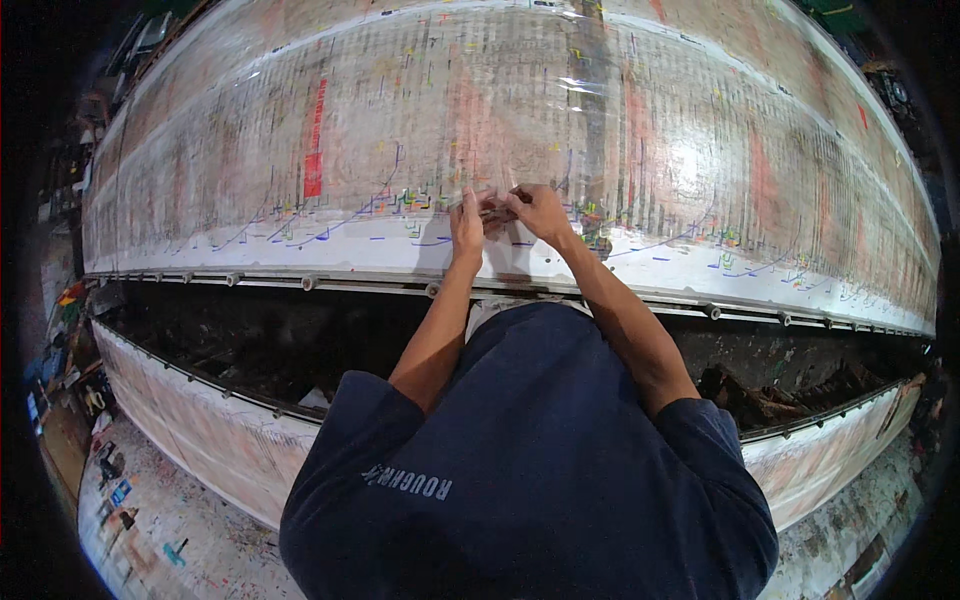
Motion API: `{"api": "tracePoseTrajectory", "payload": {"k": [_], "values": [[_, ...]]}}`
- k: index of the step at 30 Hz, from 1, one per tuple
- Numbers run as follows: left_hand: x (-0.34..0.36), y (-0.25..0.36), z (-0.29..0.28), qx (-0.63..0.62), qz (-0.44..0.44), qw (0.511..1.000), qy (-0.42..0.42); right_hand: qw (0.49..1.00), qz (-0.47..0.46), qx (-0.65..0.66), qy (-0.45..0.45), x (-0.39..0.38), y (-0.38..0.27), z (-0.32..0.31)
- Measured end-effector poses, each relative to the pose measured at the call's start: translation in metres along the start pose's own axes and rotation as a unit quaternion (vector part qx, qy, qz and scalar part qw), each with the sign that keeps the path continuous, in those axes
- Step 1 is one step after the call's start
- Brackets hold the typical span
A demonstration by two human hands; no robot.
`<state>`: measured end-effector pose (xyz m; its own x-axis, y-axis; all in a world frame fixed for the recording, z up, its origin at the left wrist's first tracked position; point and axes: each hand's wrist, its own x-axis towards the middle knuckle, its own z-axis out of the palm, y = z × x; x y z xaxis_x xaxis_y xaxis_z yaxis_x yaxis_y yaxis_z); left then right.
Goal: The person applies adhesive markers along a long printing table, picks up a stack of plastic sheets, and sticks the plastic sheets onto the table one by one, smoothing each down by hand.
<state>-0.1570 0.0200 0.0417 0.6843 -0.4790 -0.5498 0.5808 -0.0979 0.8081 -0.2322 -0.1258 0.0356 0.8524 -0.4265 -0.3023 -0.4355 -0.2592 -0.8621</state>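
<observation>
My left hand (467, 227) and my right hand (539, 212) are held close together above the near part of a long table (400, 255). The right hand's fingers are pinched together, facing the left hand. Fingers of the left hand are drawn in toward the right ones. Something small and thin seems to sit between the fingertips, too small and blurred to name. Beneath them, the white near border of the table bears many short coloured pen marks and blue curved lines. A dark shadow of my hands falls on it.
A metal rail (308, 284) with round stops runs along the table's near edge. Red tape (314, 140) is stuck on the stained, striped top. Behind me stands a second long table (200, 385). A tool with a teal handle (176, 551) lies on the speckled floor.
</observation>
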Motion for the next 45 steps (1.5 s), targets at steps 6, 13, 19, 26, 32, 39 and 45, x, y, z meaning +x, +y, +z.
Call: {"api": "tracePoseTrajectory", "payload": {"k": [6,13,19,26,32,39,45], "values": [[-0.006,0.008,0.010,0.025,0.016,1.000,0.000,0.996,0.064,0.062,0.003,0.002,0.001,-0.002],[-0.003,0.011,0.008,0.024,0.020,0.999,-0.019,0.986,0.074,0.153,-0.001,0.009,0.024,0.003],[0.011,-0.004,0.008,0.287,0.203,0.936,0.006,0.987,0.052,0.149,-0.007,0.012,0.047,0.006],[0.036,-0.032,-0.014,0.290,0.143,0.946,0.024,0.994,-0.005,0.022,0.104,0.013,0.040,-0.014],[0.038,-0.032,-0.037,0.248,0.113,0.960,0.055,0.959,0.033,0.005,0.281,0.022,0.075,-0.177],[0.019,0.006,-0.023,0.127,0.003,0.990,0.058,0.832,0.066,-0.138,0.533,-0.047,0.173,-0.380],[0.018,0.011,-0.017,0.143,-0.005,0.988,0.056,0.669,0.363,-0.166,0.627,-0.168,0.259,-0.464]]}}
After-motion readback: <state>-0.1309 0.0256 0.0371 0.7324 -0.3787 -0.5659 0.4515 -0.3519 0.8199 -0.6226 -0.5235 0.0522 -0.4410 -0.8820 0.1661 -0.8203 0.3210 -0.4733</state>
